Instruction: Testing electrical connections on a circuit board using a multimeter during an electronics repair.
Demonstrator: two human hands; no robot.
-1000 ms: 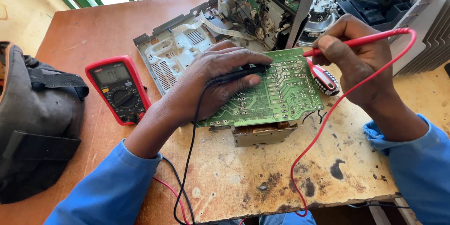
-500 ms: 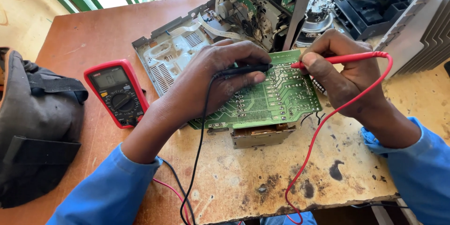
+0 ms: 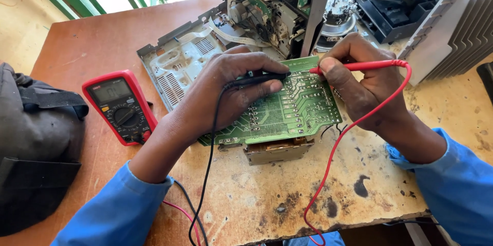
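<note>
A green circuit board point(image 3: 298, 110) lies solder side up on a worn wooden table point(image 3: 257, 194). My left hand point(image 3: 231, 89) rests on the board's left part and grips a black test probe point(image 3: 262, 78), tip pointing right near the board's top edge. My right hand point(image 3: 364, 84) holds a red test probe point(image 3: 359, 65), its tip pointing left at the board's upper middle. The two tips sit a short way apart. Black and red leads run down off the table's front edge. A red multimeter point(image 3: 120, 106) lies to the left of the board.
A dark bag point(image 3: 36, 143) fills the left edge. Behind the board lie a grey metal chassis plate point(image 3: 174, 64) and an opened device with ribbon cables point(image 3: 267, 5). A ribbed grey heat sink point(image 3: 452, 30) and another board stand at the back right.
My right hand has brought the red probe leftwards, so its tip is now close to the black probe's tip. The view has shifted slightly; my left hand stays on the board.
</note>
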